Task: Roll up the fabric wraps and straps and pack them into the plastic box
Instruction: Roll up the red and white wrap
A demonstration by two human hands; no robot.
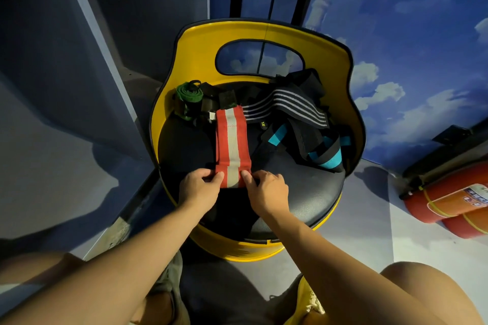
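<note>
- Red-and-white striped wrap lies lengthwise on the black seat cushion of a yellow chair, left of centre, its near end toward the cushion's front edge.
- Left hand: fingers pinch the wrap's near left corner.
- Right hand: fingers pinch the near right corner.
- Green rolled strap stands at the cushion's rear left corner.
- Black wrap with grey stripes lies at the rear centre, against the backrest.
- Black-and-teal straps lie tangled at the right edge.
- Red fire extinguisher lies on the floor, right of the chair.
- Plastic box not seen.
</note>
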